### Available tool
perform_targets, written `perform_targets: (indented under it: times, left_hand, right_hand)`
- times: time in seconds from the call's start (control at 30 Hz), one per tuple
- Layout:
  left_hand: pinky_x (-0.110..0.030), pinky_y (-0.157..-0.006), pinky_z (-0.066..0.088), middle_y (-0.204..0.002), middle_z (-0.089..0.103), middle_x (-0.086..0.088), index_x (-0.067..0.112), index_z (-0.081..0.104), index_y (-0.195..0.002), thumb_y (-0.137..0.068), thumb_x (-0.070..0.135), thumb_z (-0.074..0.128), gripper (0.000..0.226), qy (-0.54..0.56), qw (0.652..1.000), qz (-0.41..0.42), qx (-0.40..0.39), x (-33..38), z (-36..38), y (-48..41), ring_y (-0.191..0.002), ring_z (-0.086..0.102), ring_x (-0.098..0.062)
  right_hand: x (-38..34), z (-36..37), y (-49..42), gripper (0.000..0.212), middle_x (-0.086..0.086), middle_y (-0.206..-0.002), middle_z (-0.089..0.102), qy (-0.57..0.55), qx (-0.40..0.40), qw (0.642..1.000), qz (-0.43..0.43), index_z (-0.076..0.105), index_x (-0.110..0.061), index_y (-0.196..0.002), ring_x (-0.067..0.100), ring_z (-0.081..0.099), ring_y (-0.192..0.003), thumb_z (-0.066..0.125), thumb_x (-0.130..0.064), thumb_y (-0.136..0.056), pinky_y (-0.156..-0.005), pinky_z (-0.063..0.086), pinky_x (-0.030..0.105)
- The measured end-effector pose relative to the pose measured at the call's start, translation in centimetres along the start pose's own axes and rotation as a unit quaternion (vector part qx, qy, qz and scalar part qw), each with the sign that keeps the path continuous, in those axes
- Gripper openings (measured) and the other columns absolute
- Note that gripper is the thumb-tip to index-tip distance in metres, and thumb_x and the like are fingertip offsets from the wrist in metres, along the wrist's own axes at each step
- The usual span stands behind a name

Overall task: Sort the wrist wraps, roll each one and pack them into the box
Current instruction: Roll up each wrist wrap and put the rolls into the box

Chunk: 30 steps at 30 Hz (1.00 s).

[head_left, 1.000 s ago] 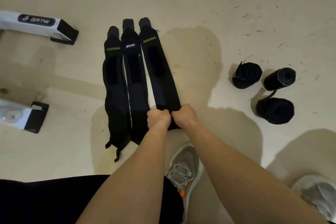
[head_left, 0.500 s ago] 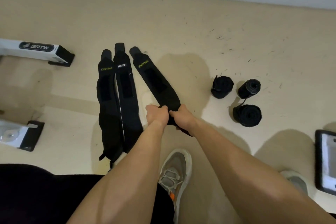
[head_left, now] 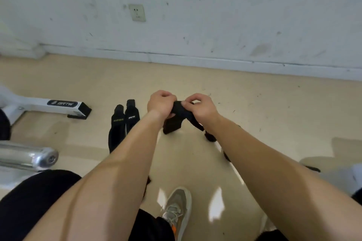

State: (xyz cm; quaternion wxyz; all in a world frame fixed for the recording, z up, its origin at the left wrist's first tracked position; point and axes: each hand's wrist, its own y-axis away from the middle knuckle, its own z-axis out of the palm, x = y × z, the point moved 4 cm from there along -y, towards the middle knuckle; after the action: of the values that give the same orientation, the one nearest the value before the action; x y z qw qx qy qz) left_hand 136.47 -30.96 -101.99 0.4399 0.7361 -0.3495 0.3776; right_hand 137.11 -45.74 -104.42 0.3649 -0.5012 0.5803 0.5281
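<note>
I hold one black wrist wrap (head_left: 177, 115) up off the floor in front of me. My left hand (head_left: 160, 101) grips its left end and my right hand (head_left: 197, 104) pinches its top, fingers curled round the fabric. Part of the wrap hangs down below my hands. Two more black wraps lie flat side by side on the floor to the left, one marked XUEYING (head_left: 117, 123) and one (head_left: 131, 117) with a white logo. My right forearm hides most of the rolled wraps; only dark edges (head_left: 210, 137) show beside it.
A white machine foot marked BRTW (head_left: 62, 104) with a black end cap lies at the left, above a chrome bar end (head_left: 42, 157). My grey shoe (head_left: 177, 209) is on the beige floor below. A white wall with a socket (head_left: 137, 12) stands behind.
The third wrap has been lifted off the floor and bunched between both hands. The camera has tilted up, so the wall now shows and the rolled wraps are mostly covered by my right arm.
</note>
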Motion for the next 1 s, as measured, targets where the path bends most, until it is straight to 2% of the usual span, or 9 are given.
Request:
perform_targets:
  times: [0.13, 0.3, 0.43, 0.53, 0.6, 0.67, 0.77, 0.9, 1.0]
  left_hand:
    - [-0.026, -0.058, 0.059, -0.087, 0.067, -0.013, 0.005, 0.072, -0.101, -0.095, 0.013, 0.063, 0.014, 0.021, 0.997, 0.032, -0.072, 6.3, -2.1, 4.7, -0.062, 0.069, -0.024]
    - [-0.026, -0.068, 0.062, -0.102, 0.077, -0.021, 0.001, 0.071, -0.113, -0.096, -0.008, 0.038, 0.039, 0.137, 0.963, 0.037, -0.228, 12.0, -5.0, 9.9, -0.085, 0.079, -0.028]
    - [-0.025, -0.084, 0.062, -0.109, 0.078, -0.019, 0.004, 0.072, -0.118, -0.099, -0.008, 0.053, 0.029, 0.097, 0.941, 0.117, -0.304, 14.5, -5.6, 13.0, -0.098, 0.078, -0.027]
    - [-0.019, -0.066, 0.059, -0.088, 0.077, -0.01, 0.008, 0.072, -0.098, -0.098, 0.016, 0.068, 0.009, 0.05, 0.95, 0.172, -0.255, 14.7, -4.8, 13.9, -0.076, 0.076, -0.017]
    - [-0.019, -0.057, 0.049, -0.068, 0.063, -0.003, 0.014, 0.063, -0.076, -0.097, 0.031, 0.07, 0.028, -0.002, 0.953, 0.222, -0.205, 14.5, -4.0, 13.8, -0.06, 0.061, -0.014]
    - [-0.025, -0.065, 0.047, -0.067, 0.051, -0.003, 0.016, 0.055, -0.067, -0.097, 0.036, 0.07, 0.04, -0.028, 0.947, 0.265, -0.178, 14.0, -3.0, 13.5, -0.064, 0.052, -0.015]
    - [-0.031, -0.081, 0.056, -0.077, 0.06, -0.002, 0.011, 0.057, -0.077, -0.104, 0.031, 0.06, 0.034, 0.049, 0.948, 0.248, -0.195, 12.5, -1.5, 13.0, -0.078, 0.061, -0.015]
    - [-0.023, -0.067, 0.058, -0.09, 0.076, 0.002, 0.011, 0.064, -0.115, -0.104, 0.021, 0.061, 0.015, 0.097, 0.955, 0.232, -0.16, 11.6, 0.0, 12.9, -0.079, 0.074, -0.01]
    - [-0.019, -0.07, 0.058, -0.106, 0.071, 0.001, 0.029, 0.061, -0.122, -0.093, 0.014, 0.076, 0.036, 0.097, 0.951, 0.265, -0.125, 11.7, 1.1, 12.7, -0.086, 0.076, -0.013]
  right_hand:
    - [-6.4, -3.4, 2.8, 0.015, 0.011, -0.079, 0.065, -0.076, -0.027, 0.997, 0.01, 0.071, -0.009, -0.086, 0.027, 0.059, -0.067, 0.068, -0.02, -0.096, -0.056, 0.048, 0.028]
    - [-13.1, -8.8, 7.6, 0.031, 0.014, -0.093, 0.07, -0.192, -0.12, 0.973, 0.045, 0.078, -0.008, -0.096, 0.022, 0.063, -0.071, 0.047, -0.004, -0.095, -0.072, 0.058, 0.034]
    - [-15.6, -11.9, 10.4, 0.038, 0.008, -0.102, 0.068, -0.114, -0.185, 0.976, -0.036, 0.074, -0.014, -0.115, 0.02, 0.059, -0.082, 0.044, 0.002, -0.1, -0.074, 0.053, 0.028]
    - [-15.4, -12.6, 11.4, 0.018, 0.001, -0.088, 0.069, -0.098, -0.168, 0.978, -0.072, 0.074, -0.02, -0.095, 0.014, 0.058, -0.069, 0.061, -0.01, -0.1, -0.074, 0.049, 0.029]
    - [-14.8, -12.7, 11.5, 0.024, -0.004, -0.072, 0.058, -0.125, -0.138, 0.979, -0.082, 0.07, -0.025, -0.076, 0.012, 0.045, -0.06, 0.064, -0.02, -0.099, -0.067, 0.042, 0.028]
    - [-14.3, -13.0, 11.4, 0.035, -0.013, -0.063, 0.049, -0.104, -0.073, 0.987, -0.098, 0.068, -0.027, -0.064, 0.009, 0.037, -0.057, 0.064, -0.027, -0.099, -0.066, 0.036, 0.029]
    - [-14.2, -12.8, 10.9, 0.029, -0.016, -0.072, 0.066, -0.057, -0.015, 0.989, -0.135, 0.073, -0.025, -0.071, 0.001, 0.056, -0.067, 0.064, -0.029, -0.098, -0.075, 0.042, 0.028]
    - [-13.3, -12.0, 9.8, 0.024, 0.007, -0.093, 0.075, -0.081, 0.0, 0.985, -0.15, 0.073, -0.008, -0.089, 0.014, 0.07, -0.085, 0.062, -0.025, -0.101, -0.076, 0.056, 0.03]
    - [-12.5, -12.1, 9.0, 0.024, 0.013, -0.091, 0.074, -0.097, 0.03, 0.984, -0.149, 0.074, -0.012, -0.084, 0.019, 0.069, -0.083, 0.064, -0.027, -0.1, -0.08, 0.056, 0.041]
